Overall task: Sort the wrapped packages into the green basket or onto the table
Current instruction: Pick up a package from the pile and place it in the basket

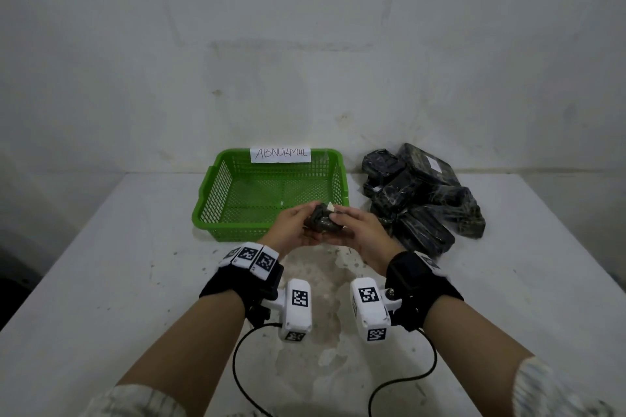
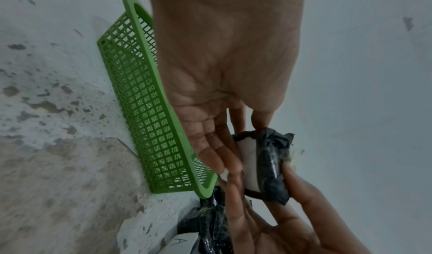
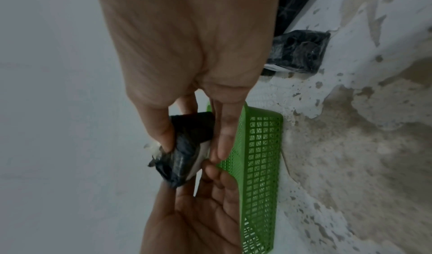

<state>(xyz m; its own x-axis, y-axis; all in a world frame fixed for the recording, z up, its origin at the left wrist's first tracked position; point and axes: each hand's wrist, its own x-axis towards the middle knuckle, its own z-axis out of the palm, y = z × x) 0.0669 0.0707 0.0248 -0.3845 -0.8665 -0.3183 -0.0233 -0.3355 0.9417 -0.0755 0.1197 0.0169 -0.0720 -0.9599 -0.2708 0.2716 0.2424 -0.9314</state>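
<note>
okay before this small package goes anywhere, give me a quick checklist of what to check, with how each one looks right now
1. Package held securely: ok. The left hand and right hand both grip the small package.
2. Wrapping intact: not ok. White material shows through the black wrap.
3. Green basket has room: ok, its floor shows bare mesh.
4. Basket label readable: ok, it reads ABNORMAL.
5. Pile of packages out of the way: ok, it lies right of the basket.
6. Other sides of the package: cannot tell, fingers cover them.
</note>
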